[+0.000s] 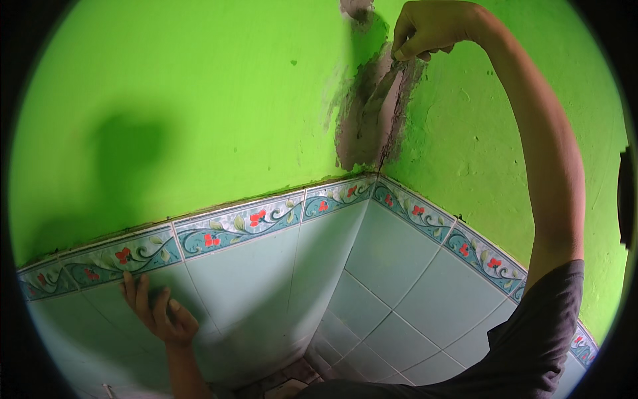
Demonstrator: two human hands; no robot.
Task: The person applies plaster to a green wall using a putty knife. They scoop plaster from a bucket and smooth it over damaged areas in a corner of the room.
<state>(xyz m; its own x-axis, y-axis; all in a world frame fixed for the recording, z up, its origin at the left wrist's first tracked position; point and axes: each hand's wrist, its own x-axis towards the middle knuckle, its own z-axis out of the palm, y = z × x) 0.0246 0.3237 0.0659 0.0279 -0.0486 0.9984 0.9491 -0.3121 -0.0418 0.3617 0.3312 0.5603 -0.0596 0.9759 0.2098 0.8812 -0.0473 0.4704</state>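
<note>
My right hand is raised at the upper right, its fingers pinched at a bare grey patch in the green wall's corner; what they hold, if anything, is too hidden to make out. A dark crack runs down that patch to the tile border. My left hand is at the lower left with fingers apart and slightly curled, nothing in them. Its fingertips are at or just in front of the tiled wall, beside the flowered border.
The left and right green walls meet in the corner above pale teal tiles. A smaller bare patch shows at the top. A dark object stands at the right rim. A dark floor shows below.
</note>
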